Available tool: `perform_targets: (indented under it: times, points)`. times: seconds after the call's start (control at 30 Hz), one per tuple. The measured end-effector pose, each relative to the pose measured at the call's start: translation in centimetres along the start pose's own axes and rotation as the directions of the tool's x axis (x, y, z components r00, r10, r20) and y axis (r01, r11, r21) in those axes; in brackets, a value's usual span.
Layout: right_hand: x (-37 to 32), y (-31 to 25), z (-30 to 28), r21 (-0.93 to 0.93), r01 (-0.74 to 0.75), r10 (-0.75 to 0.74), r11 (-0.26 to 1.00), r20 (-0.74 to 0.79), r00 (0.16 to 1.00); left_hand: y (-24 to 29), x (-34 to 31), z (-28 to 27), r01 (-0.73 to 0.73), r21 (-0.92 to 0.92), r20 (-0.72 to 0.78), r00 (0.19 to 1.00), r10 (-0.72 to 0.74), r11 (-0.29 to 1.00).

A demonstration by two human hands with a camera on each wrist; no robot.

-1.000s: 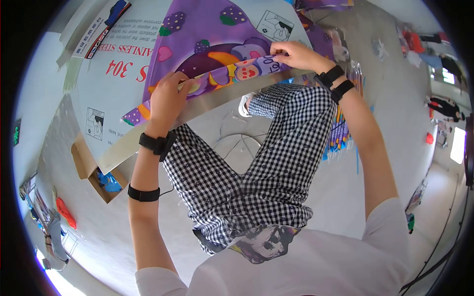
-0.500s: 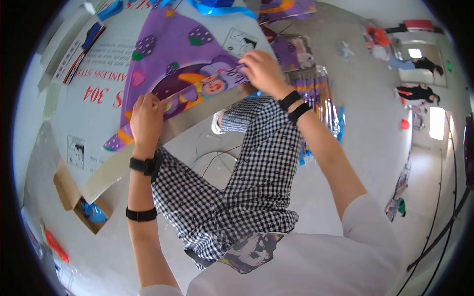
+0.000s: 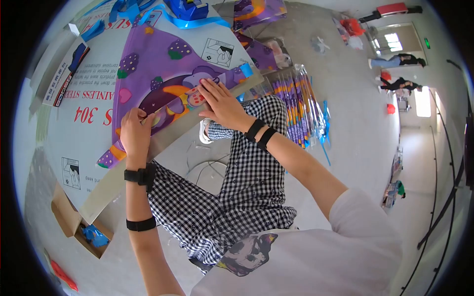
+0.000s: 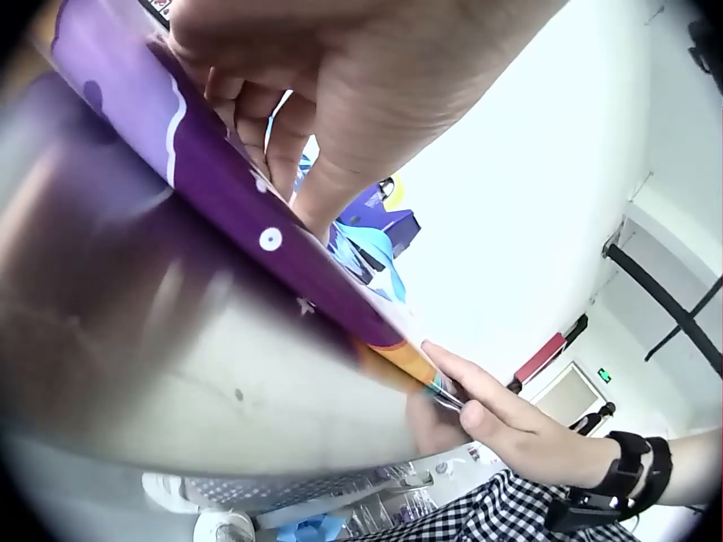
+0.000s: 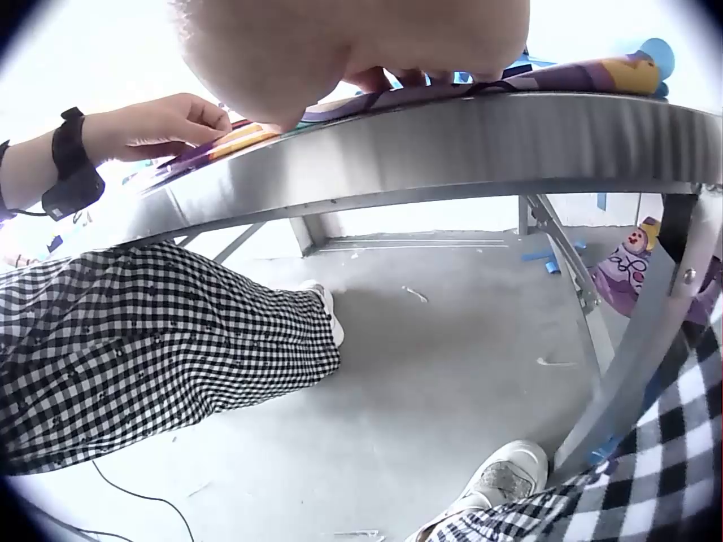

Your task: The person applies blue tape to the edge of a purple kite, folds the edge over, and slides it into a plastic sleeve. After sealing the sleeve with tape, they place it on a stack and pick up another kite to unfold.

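Two hands work the purple kite (image 3: 153, 59) on the table (image 3: 59, 140); its folded hem runs 8 to 2 o'clock, left hand (image 3: 134, 130) pinching it, right hand (image 3: 220, 105) pressing flat further toward 2

- Left of the purple kite (image 3: 148, 64), the bare table (image 3: 59, 143) lies open.
- At the far edge, a tape dispenser (image 3: 190, 7) and blue ribbon (image 3: 197, 23) stand in the way.

One purple triangular cartoon-printed kite sheet (image 3: 158, 74) lies spread on one steel worktop (image 3: 94, 133). Two hands are in view, the left hand (image 3: 134, 130) and the right hand (image 3: 222, 106), with four black wrist straps (image 3: 139, 175). One open brown cardboard box (image 3: 66, 217) is on the floor.
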State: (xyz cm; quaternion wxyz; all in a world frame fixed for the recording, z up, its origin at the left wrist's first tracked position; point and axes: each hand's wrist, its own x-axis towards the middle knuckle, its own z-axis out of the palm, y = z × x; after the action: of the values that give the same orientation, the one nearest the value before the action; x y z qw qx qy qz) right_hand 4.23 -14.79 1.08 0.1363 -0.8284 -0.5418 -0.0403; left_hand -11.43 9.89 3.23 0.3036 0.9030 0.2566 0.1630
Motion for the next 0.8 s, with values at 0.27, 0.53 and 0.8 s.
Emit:
perform_targets:
  times: [0.27,0.53,0.8]
  points:
    - [0.4,0.4,0.1,0.058,-0.013,0.01,0.998,0.052,0.999,-0.9,-1.5,0.0,-0.049,0.139,-0.168,0.983,0.072,0.989]
    - [0.1,0.5,0.6,-0.002,0.013,-0.013,1.0,0.012,1.0,-1.1,-7.1,0.0,-0.294,0.33,0.128,0.955,0.266,0.897]
    - [-0.2,0.6,0.1,0.065,-0.029,0.026,0.997,0.046,0.999,-1.7,-4.4,-0.5,-0.527,0.379,0.319,0.846,0.427,0.761]
